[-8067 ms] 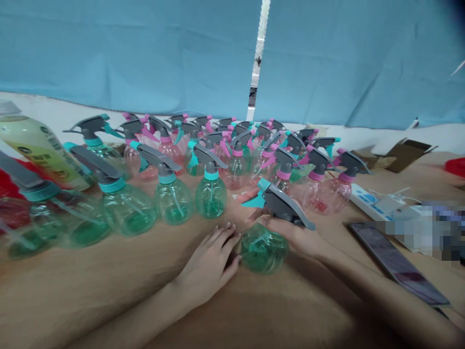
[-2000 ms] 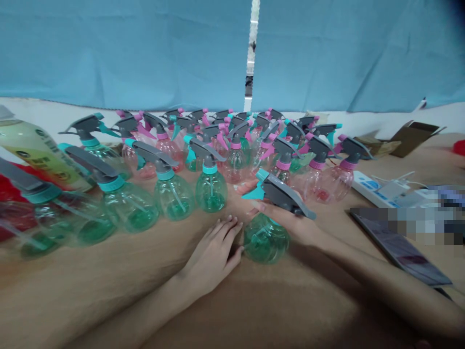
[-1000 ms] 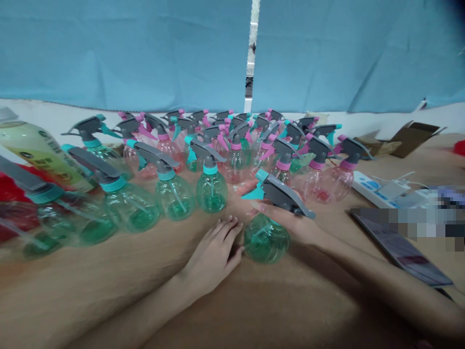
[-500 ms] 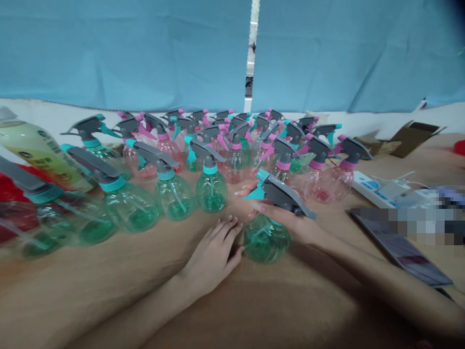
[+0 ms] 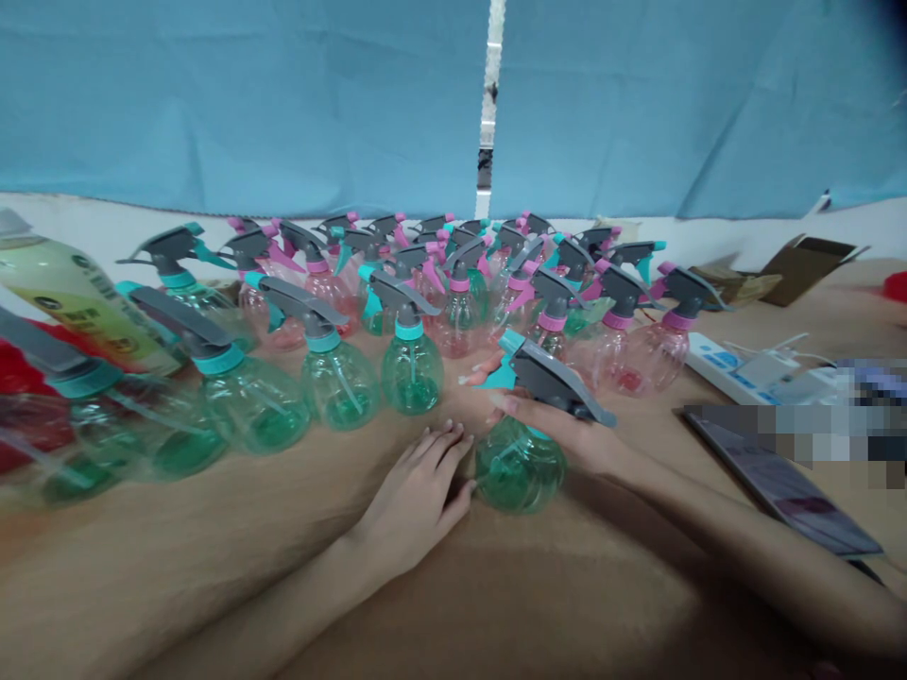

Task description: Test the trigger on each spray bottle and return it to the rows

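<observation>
Two hands, one bottle between them: a green trigger spray bottle (image 5: 521, 472) with a turquoise collar, standing upright, base apparently on the wooden tabletop (image 5: 213, 529), near the wearer and a little right of centre. Right hand (image 5: 585, 436) closed round the neck, just under the grey spray head (image 5: 553, 378); thumb on the near side, other fingers partly hidden behind the head and the turquoise trigger (image 5: 496, 378). Left hand (image 5: 415, 501) palm down on the table, fingers loosely spread, gripping nothing; thumb tip right at the bottle's left side, contact or a sliver of gap, cannot tell. Right hand therefore the one on the bottle, at its top; left beside the base, lower and to the left. Body axis vertical; head's long axis slanting, nozzle to the left and away, grey tail to the right and toward the wearer, roughly along the line of the right forearm. Nearest neighbour: a standing green bottle (image 5: 413, 368) beyond the left fingertips, well apart from the left palm, nozzle likewise leftward. Pink bottle (image 5: 666, 364) past the right hand, behind it. Phone (image 5: 779, 477) lying well right of the right wrist.
</observation>
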Tool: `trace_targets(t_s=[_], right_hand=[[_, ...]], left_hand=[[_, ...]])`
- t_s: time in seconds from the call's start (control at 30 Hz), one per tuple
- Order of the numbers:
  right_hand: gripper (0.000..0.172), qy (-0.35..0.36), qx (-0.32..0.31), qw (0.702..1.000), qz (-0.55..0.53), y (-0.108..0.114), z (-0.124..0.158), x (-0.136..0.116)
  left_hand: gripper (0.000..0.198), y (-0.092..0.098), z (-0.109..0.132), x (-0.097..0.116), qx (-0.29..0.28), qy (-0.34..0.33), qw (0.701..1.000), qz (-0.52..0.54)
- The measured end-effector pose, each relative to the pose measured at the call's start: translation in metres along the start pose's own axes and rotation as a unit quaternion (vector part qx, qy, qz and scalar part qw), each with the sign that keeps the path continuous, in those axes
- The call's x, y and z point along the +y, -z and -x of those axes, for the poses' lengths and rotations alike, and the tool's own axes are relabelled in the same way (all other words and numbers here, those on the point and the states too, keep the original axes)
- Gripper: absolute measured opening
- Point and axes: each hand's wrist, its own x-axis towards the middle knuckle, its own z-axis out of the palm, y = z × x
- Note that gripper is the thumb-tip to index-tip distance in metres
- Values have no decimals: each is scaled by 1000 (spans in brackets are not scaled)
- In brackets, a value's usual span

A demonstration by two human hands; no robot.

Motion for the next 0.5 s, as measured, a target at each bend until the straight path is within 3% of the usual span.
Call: trace_targets(t_s=[0.27,0.5], right_hand=[[12,54,19,997,50,0,-2,-9],[14,52,49,989,126,1,0,-11]], left_hand=[[44,-1,0,-1,-1,-3,1000,0],[41,0,-1,0,6,-7,1000,4]])
